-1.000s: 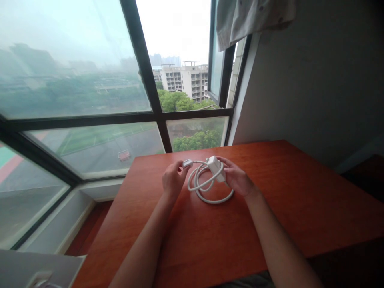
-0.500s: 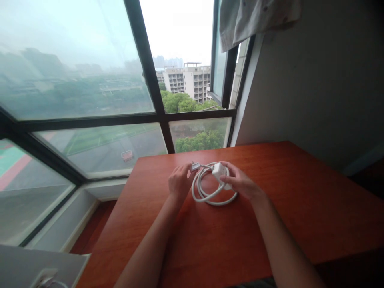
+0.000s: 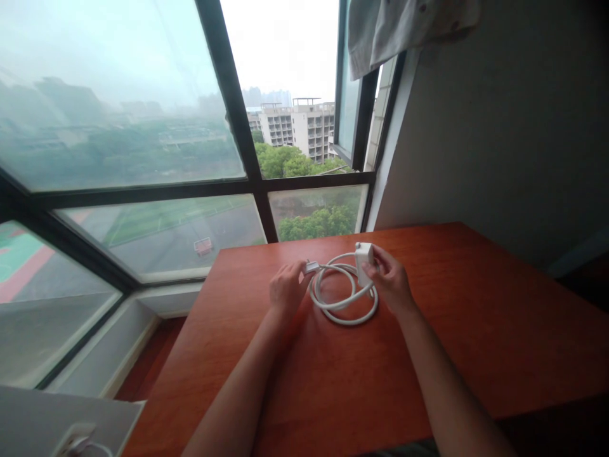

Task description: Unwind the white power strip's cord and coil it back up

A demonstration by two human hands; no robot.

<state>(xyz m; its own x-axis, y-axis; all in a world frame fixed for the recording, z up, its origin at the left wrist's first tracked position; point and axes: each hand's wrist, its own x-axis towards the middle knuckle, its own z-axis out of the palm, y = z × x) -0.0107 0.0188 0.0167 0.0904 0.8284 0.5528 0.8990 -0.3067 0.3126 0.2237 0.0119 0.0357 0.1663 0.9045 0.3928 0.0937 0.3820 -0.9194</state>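
Observation:
My left hand (image 3: 288,289) is closed in a pinch on a small white plug (image 3: 311,267) at one end of a cord. My right hand (image 3: 392,278) grips a white socket block (image 3: 364,257), tilted up on end, with fingers round its right side. Between the two hands the thick white cord (image 3: 349,322) lies in loose loops on the reddish-brown table (image 3: 328,393). Part of the block's near face is covered by my right fingers.
Beyond the table's far edge stands a dark-framed window (image 3: 190,189) with one pane swung out. A pale cloth (image 3: 404,32) hangs at the upper right. A grey wall (image 3: 495,139) rises on the right. At the lower left, a white cord (image 3: 88,447) meets a wall fitting.
My right hand has moved slightly right and turned the socket block more upright, away from the plug. The cord loops have shifted and spread a little. My left hand has barely moved.

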